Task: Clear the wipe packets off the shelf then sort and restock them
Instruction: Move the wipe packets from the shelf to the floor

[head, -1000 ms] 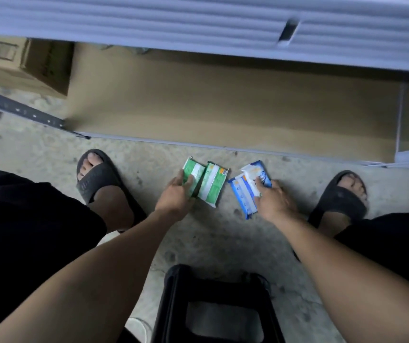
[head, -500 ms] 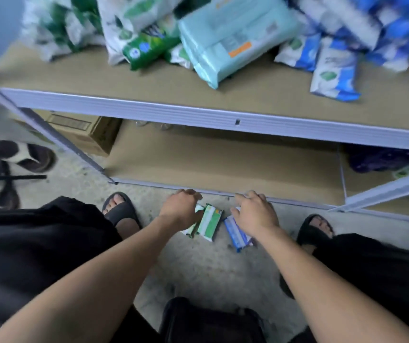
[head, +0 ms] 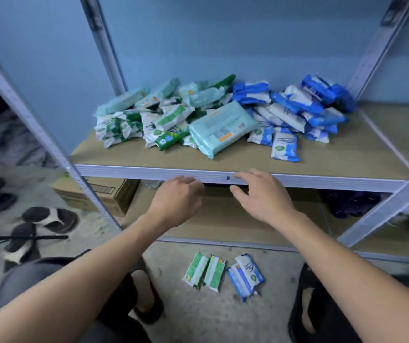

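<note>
A blue wall [head: 198, 45] stands behind a metal shelf [head: 149, 158]. A big pile of wipe packets [head: 223, 125] lies on its brown board. The left hand [head: 176, 203], loosely curled, and the right hand [head: 260, 198], fingers spread, hover empty at the shelf edge. Two green packets [head: 204, 271] and some blue packets [head: 246, 277] lie side by side on the floor [head: 198, 315].

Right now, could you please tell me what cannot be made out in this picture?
Head view:
Labels on the wipe packets: too small, blurred.
Packets low in the pile: covered by upper ones.
Dark purple item on the lower shelf: shadowed.
Cardboard box: partly behind the shelf upright.
</note>
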`<state>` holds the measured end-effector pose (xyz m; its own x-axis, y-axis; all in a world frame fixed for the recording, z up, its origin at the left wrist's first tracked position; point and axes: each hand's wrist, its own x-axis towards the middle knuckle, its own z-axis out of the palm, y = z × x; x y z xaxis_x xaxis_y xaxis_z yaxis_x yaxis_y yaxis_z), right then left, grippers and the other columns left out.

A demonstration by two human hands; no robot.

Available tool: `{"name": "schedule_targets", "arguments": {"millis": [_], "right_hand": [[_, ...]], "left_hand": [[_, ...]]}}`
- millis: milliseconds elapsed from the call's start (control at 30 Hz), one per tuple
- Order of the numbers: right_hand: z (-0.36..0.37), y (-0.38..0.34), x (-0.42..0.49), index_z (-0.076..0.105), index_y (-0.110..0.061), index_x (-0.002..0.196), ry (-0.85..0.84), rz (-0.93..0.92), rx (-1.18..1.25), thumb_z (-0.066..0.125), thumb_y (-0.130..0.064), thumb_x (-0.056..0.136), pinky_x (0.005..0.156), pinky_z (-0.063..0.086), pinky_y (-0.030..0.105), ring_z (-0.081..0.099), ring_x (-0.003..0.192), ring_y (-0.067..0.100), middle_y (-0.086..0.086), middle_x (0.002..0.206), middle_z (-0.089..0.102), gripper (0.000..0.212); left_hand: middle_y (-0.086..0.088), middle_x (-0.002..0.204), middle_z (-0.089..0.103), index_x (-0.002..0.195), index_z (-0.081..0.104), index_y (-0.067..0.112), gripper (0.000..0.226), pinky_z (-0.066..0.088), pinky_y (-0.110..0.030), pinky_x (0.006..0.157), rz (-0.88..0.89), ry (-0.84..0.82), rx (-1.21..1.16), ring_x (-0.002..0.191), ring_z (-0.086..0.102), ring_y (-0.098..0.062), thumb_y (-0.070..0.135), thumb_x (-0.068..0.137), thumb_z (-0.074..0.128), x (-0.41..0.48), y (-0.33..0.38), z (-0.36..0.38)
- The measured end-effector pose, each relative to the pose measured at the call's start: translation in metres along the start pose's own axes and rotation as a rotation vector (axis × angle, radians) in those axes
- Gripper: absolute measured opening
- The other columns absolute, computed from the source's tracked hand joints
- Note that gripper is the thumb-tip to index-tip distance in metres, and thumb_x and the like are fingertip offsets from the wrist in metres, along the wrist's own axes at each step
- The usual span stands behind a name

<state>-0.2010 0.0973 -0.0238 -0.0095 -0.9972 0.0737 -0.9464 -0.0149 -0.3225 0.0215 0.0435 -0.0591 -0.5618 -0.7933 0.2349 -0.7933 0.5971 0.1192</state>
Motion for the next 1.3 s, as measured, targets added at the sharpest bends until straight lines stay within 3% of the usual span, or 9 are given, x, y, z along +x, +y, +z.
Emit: {"name": "schedule_targets", "arguments": {"millis": [133,367,600,733,900,967,1167,1300], "right_hand": [[-0.033,0.003,0.017,0.058,-0.025,0.135,0.098,0.01,0.013,0.05,-0.045,0.1,0.096,0.045,0.036,0.05,0.124,0.022,-0.003,0.136,0.056,0.041],[-0.037,0.046,0.055,0.051,-0.026,0.143,0.115,0.151,-0.035,0.05,-0.043,0.099,0.104,0.044,0.043,0.038,0.135,0.026,0.001,0.151,0.042,0.047],[-0.026,0.074,0.074,0.048,-0.025,0.147,0.04,0.264,-0.077,0.048,-0.045,0.1,0.109,0.038,0.043,0.028,0.141,0.031,0.008,0.158,0.031,0.051],[-0.019,0.082,0.074,0.058,-0.024,0.135,0.086,0.253,-0.061,0.052,-0.044,0.099,0.101,0.045,0.043,0.03,0.137,0.029,0.005,0.154,0.034,0.041],[-0.02,0.088,0.073,0.063,-0.024,0.093,0.19,0.225,-0.026,0.062,-0.034,0.094,0.08,0.048,0.037,0.042,0.113,0.024,-0.004,0.116,0.047,0.01],[-0.022,0.091,0.071,0.06,-0.024,0.089,0.211,0.225,0.0,0.065,-0.026,0.091,0.074,0.046,0.035,0.044,0.109,0.023,-0.005,0.109,0.045,0.006],[-0.025,0.094,0.066,0.051,-0.021,0.14,0.159,0.359,0.046,0.066,-0.032,0.089,0.091,0.051,0.042,0.046,0.119,0.03,0.01,0.133,0.041,0.054],[-0.027,0.089,0.057,0.051,-0.022,0.143,0.125,0.364,-0.01,0.058,-0.03,0.094,0.089,0.047,0.04,0.044,0.12,0.033,0.013,0.136,0.047,0.051]], "left_hand": [[-0.004,0.105,0.07,0.111,0.071,0.015,0.025,0.046,-0.035,0.072,-0.09,0.207,-0.036,0.098,0.062,-0.029,0.026,0.089,0.068,0.019,-0.018,-0.027],[-0.006,0.14,0.052,0.135,0.057,0.015,0.05,0.04,-0.045,0.101,-0.475,0.215,-0.063,0.128,0.045,-0.031,0.036,0.09,0.064,0.058,-0.064,-0.023],[-0.008,0.118,0.06,0.119,0.05,0.015,0.046,0.042,-0.042,0.089,-0.589,0.243,-0.183,0.114,0.051,-0.031,0.043,0.088,0.07,0.082,-0.077,-0.014],[-0.01,0.113,0.061,0.111,0.051,0.012,0.04,0.042,-0.042,0.083,-0.59,0.285,-0.167,0.107,0.053,-0.032,0.038,0.089,0.071,0.088,-0.083,-0.011],[-0.011,0.107,0.057,0.105,0.05,0.011,0.047,0.041,-0.042,0.082,-0.604,0.296,-0.187,0.1,0.051,-0.032,0.045,0.085,0.074,0.085,-0.076,-0.007],[-0.009,0.106,0.057,0.106,0.05,0.011,0.052,0.041,-0.043,0.085,-0.635,0.301,-0.204,0.099,0.053,-0.031,0.051,0.082,0.074,0.082,-0.067,-0.004],[-0.009,0.109,0.054,0.112,0.056,0.015,0.051,0.048,-0.043,0.086,-0.662,0.313,-0.298,0.1,0.055,-0.03,0.048,0.078,0.076,0.072,-0.051,-0.005],[-0.01,0.108,0.053,0.123,0.061,0.023,0.048,0.049,-0.04,0.082,-0.631,0.278,-0.276,0.095,0.056,-0.032,0.043,0.08,0.071,0.062,-0.045,-0.011]]}}
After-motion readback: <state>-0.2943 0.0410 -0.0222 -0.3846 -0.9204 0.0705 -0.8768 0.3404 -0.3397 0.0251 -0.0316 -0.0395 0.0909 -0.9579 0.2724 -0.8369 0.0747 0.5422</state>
